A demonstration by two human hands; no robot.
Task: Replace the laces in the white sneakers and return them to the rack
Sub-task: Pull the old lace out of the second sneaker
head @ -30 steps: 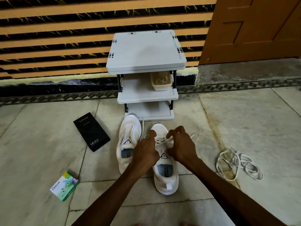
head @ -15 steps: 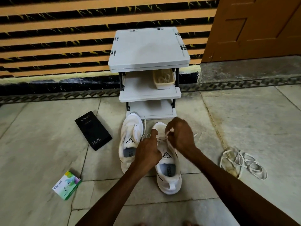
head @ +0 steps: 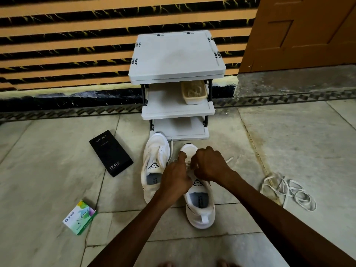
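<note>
White lace [head: 229, 160]: left hand [head: 176, 177] and right hand [head: 209, 164] both curl on it over centre sneaker [head: 200, 212]. Free tip trails frame-right, nearer right hand; shoe axis points up-frame, toward rack [head: 173, 54].

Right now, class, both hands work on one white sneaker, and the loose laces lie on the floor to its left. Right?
No. In the head view the loose laces lie right of the sneaker; the left hand and right hand do work on it.

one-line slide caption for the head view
Left hand and right hand work a lace on one white sneaker, the other sneaker beside it, before a grey rack; loose laces lie apart.
</note>
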